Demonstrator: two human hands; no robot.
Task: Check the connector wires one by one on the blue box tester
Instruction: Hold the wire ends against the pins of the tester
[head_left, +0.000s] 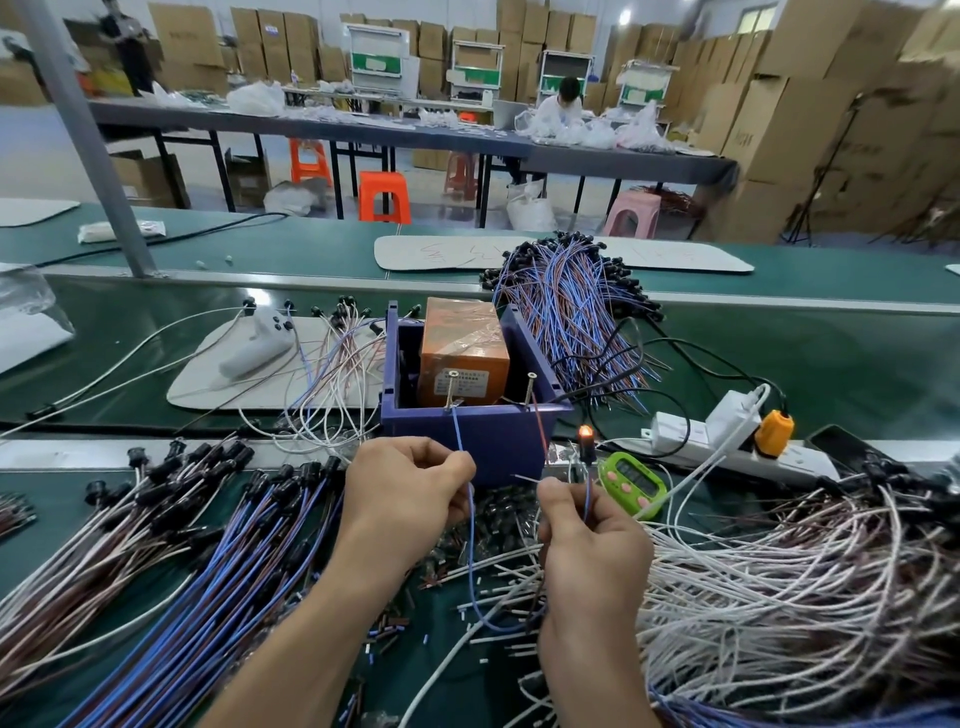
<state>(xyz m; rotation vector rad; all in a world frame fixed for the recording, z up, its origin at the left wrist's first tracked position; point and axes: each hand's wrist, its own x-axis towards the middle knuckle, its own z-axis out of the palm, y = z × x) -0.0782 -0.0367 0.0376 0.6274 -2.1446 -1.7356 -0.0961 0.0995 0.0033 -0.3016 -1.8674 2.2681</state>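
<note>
The box (483, 447) is matt blue plastic; the block (462, 364) inside wears glossy, wrinkled tape (467, 327). Its two rim screws (452, 387) are bare metal. The wire (470, 525) has a smooth plastic sheath (faintly shiny). At the box's 3 o'clock, the timer (631, 480) is glossy green plastic.

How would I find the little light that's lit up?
Find the blue box in the middle of the green bench. Just past its front right corner, next to the lime-green timer, stands a lamp on a black stem. It is the only thing glowing orange.
</note>
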